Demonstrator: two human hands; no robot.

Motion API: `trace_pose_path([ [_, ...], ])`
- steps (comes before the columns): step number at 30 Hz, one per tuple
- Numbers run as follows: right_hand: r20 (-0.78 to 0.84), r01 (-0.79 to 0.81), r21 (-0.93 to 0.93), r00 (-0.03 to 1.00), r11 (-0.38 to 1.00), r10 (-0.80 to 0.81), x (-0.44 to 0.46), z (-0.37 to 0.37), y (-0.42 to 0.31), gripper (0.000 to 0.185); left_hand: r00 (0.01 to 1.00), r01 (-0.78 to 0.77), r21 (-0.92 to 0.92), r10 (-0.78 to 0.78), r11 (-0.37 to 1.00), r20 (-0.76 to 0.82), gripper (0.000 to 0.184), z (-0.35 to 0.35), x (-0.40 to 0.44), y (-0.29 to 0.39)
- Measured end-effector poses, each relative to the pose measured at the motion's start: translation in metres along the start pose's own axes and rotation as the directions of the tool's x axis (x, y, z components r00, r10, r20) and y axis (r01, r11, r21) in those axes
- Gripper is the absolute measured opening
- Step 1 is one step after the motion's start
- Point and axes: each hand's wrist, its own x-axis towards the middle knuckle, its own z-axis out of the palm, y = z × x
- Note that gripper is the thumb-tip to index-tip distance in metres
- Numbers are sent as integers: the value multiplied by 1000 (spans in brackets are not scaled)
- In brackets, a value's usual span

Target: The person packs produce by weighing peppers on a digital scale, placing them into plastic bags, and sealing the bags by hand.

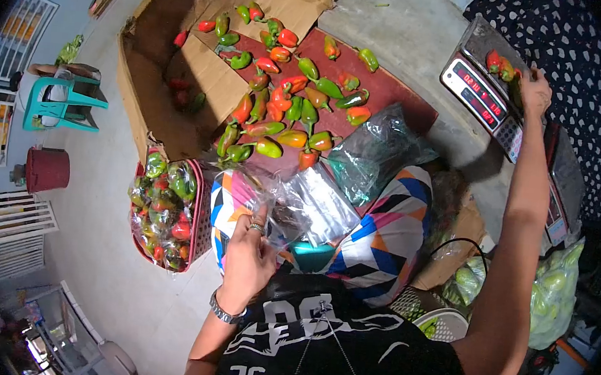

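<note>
My left hand point(248, 251), with a ring and a metal watch, is closed on a clear plastic bag point(280, 211) above my lap. On the right, my right hand point(535, 94) reaches over the digital scale point(474, 95), whose red figures are lit. Red and green peppers point(500, 66) lie on its plate. The fingers of that hand curl at a dark green pepper point(515, 90) on the plate's edge, partly hiding it. Many loose red, green and mixed peppers point(279, 100) spread over the dark red board point(401, 100) before me.
A stack of clear bags point(320, 203) and a dark plastic bag point(379, 151) lie by my knees. An open cardboard box point(141, 52) stands at left, above a basket point(201, 214) of bagged peppers. Beyond are a teal chair point(72, 103) and a red bucket point(47, 169).
</note>
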Motion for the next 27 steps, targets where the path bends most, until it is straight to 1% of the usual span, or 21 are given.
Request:
trace_pose_path([
  [1, 165, -75, -37, 983, 997, 80, 16, 1, 10, 60, 1000, -4, 12, 4, 1000, 0, 73, 2, 0, -2],
  [2, 324, -138, -85, 933, 987, 158, 33, 3, 17, 67, 1000, -5, 25, 5, 1000, -3, 73, 3, 1, -2],
  [3, 411, -150, -70, 897, 986, 165, 54, 20, 34, 71, 1000, -12, 27, 13, 1000, -15, 74, 4, 2, 1],
  [5, 505, -85, -72, 856, 994, 110, 88, 58, 62, 68, 999, -24, 38, 25, 999, -29, 74, 4, 2, 6],
  [7, 570, -12, -76, 820, 997, 53, 100, 73, 65, 64, 999, -18, 22, 19, 1000, -31, 75, 7, 2, 7],
  [9, 616, 49, -81, 788, 996, 11, 99, 68, 55, 60, 1000, -14, 13, 15, 1000, -24, 76, 9, 2, 9],
  [12, 583, 76, -84, 812, 994, -13, 94, 58, 44, 55, 1000, -2, 11, 2, 1000, -10, 78, 8, 4, 12],
  [13, 527, 72, 0, 847, 997, -61, 96, 62, 46, 53, 1000, 6, 9, -6, 1000, -7, 79, 7, 4, 12],
  [15, 398, 75, 162, 907, 984, -134, 113, 77, 73, 51, 1000, 2, 18, -2, 1000, -2, 80, 6, 5, 12],
  [16, 241, 35, 308, 964, 951, -114, 118, 80, 74, 47, 1000, -9, 28, 9, 1000, 0, 80, 4, 5, 11],
  [17, 196, -96, 460, 981, 883, 4, 123, 75, 80, 44, 1000, -22, 38, 22, 999, 0, 80, 3, 6, 10],
  [18, 169, -206, 602, 977, 772, 129, 110, 36, 53, 41, 1000, -18, 28, 18, 999, 3, 80, 3, 6, 8],
  [19, 332, -360, 847, 933, 391, 140, 92, 1, 27, 38, 1000, -13, 15, 13, 1000, 6, 80, 5, 5, 5],
  [20, 475, -470, 880, 877, -74, 74, 68, -36, -4, 37, 1000, -11, 4, 11, 1000, 10, 80, 5, 4, 3],
  [21, 462, -446, 875, 885, -189, 49, 39, -71, -33, 37, 1000, -7, -11, 7, 1000, 23, 80, 4, 2, 4],
  [22, 415, -407, 837, 908, -366, -58, 18, -77, -47, 36, 1000, -6, -28, 6, 1000, 28, 80, 4, 2, 7],
  [23, 429, -465, 801, 885, -378, -180, -18, -104, -77, 33, 999, -6, -43, 8, 999, 32, 80, 3, 2, 8],
  [24, 362, -504, 729, 858, -463, -364, -54, -122, -104, 33, 1000, -2, -52, 3, 999, 30, 80, 1, -1, 9],
  [25, 304, -523, 708, 833, -475, -463, -80, -113, -114, 35, 1000, 2, -65, -1, 998, 17, 80, 1, -2, 11],
  [26, 282, -631, 621, 733, -465, -618, -112, -106, -133, 35, 1000, 8, -77, -7, 997, 7, 80, 0, -5, 12],
  [27, 472, -724, 392, 688, -568, -551, -162, -99, -156, 33, 1000, 0, -55, 0, 998, 9, 79, 0, -9, 9],
])
